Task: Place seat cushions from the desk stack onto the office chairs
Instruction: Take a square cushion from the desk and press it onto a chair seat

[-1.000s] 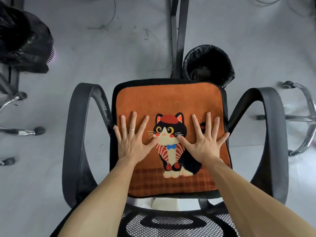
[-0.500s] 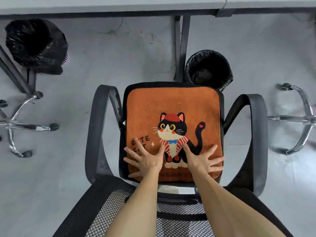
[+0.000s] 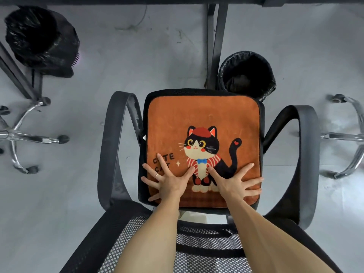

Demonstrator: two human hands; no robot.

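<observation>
The cushion (image 3: 202, 134) lies flat on the chair (image 3: 112, 146) seat, between the armrests. Both hands press its near edge with fingers spread – left hand (image 3: 169, 184) over the lettering, right hand (image 3: 234, 184) beside the cat's tail. A bin (image 3: 246, 73) stands just beyond the chair, another bin (image 3: 39, 36) far left.
</observation>
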